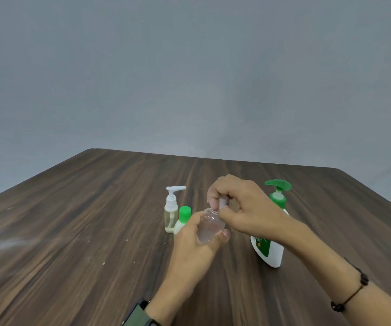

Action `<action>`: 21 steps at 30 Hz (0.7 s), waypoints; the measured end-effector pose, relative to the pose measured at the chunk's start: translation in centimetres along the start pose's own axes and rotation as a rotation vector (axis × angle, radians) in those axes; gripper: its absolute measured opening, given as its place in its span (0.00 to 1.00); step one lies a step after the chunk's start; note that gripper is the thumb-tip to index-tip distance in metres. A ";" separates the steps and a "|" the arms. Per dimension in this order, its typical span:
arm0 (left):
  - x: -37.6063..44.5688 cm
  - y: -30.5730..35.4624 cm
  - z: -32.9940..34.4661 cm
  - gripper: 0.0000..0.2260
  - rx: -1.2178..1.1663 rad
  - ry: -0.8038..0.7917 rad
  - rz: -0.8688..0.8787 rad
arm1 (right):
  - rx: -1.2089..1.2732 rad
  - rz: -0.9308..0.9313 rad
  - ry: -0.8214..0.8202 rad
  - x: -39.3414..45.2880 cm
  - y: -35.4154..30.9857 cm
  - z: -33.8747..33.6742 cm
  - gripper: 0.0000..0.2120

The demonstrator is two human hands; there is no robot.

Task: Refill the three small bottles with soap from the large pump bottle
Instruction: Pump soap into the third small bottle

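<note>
Bottles barely begun: left hand (193, 241) gripping clear small bottle (209, 225), right hand (239, 205) pinching and twisting its cap (222, 203), other two waiting

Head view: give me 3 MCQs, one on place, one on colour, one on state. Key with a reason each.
1. Where does the large pump bottle stand relative to the hands?
A. on the person's right
B. on the person's left
C. off the table

2. What colour is the cap of the small white bottle?
A. blue
B. green
C. black

3. What is the left hand doing?
A. lying flat on the table
B. pressing a pump
C. gripping the clear bottle

Key: A, it stands behind the right hand; B, green cap shows beside the small pump bottle; C, fingers wrap the bottle while the right hand pinches its top.
</note>
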State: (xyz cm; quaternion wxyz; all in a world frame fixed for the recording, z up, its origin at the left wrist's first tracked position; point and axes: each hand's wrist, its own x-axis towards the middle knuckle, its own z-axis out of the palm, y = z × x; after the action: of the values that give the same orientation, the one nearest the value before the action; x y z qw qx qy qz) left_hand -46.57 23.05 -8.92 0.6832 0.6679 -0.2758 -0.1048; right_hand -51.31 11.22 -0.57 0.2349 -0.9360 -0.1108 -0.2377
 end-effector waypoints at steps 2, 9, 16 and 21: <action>0.0 0.1 0.1 0.17 -0.041 -0.052 0.001 | 0.060 -0.049 0.078 -0.1 0.2 0.6 0.12; -0.4 0.9 -1.0 0.20 -0.246 -0.259 0.004 | 0.359 -0.158 0.189 -0.2 0.4 1.3 0.17; -0.6 0.2 -3.1 0.22 -0.467 -0.399 -0.113 | 0.421 -0.053 0.200 0.6 -0.1 -0.7 0.20; -0.6 0.1 -3.3 0.21 -0.464 -0.204 -0.089 | -0.023 0.226 -0.040 -0.9 2.1 2.4 0.11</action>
State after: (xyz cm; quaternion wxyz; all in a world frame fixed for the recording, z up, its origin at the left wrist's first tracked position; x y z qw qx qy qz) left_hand -45.37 26.21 -8.78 0.7817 0.4906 -0.2822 -0.2620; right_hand -50.42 10.49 -3.70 0.2473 -0.9497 -0.0067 -0.1920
